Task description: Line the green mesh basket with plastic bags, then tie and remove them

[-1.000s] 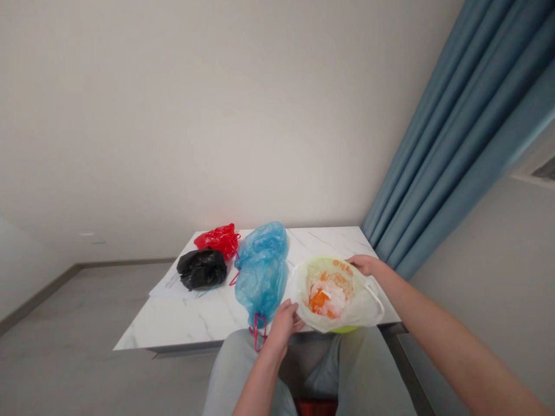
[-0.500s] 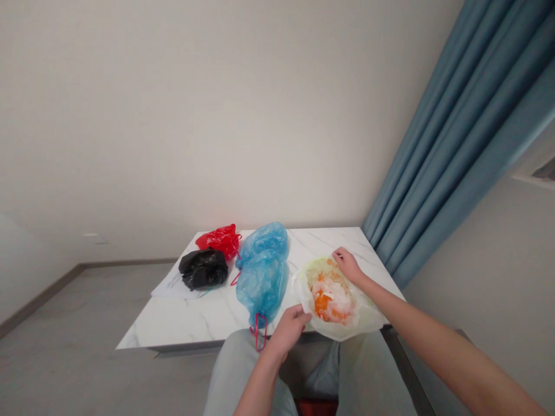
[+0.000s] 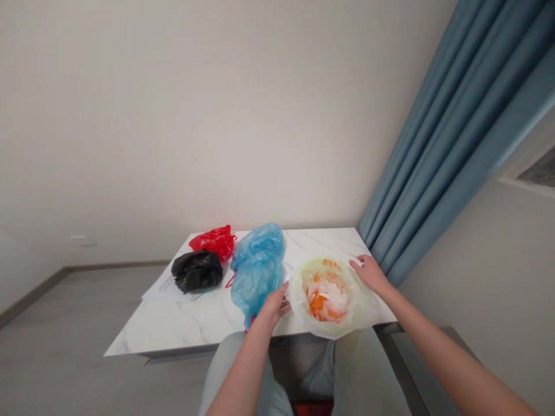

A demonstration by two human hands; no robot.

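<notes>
As the marble worktop (image 3: 173,330) spans the lower middle of the frame, a pale plastic bag (image 3: 323,330) with orange and white contents (image 3: 326,300) sits at its lower right, the left hand (image 3: 273,307) and right hand (image 3: 370,274) at opposite sides of its rim, fingers (image 3: 358,264) spread apart, not clamped.

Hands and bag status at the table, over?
Right hand at rim of white plastic bag. Left hand at bag's left side. Orange-and-white contents inside. Blue plastic bag right beside left hand.

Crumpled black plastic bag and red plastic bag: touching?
Touching: the head view shows the top edge of the crumpled black plastic bag against the red plastic bag, no gap.
</notes>
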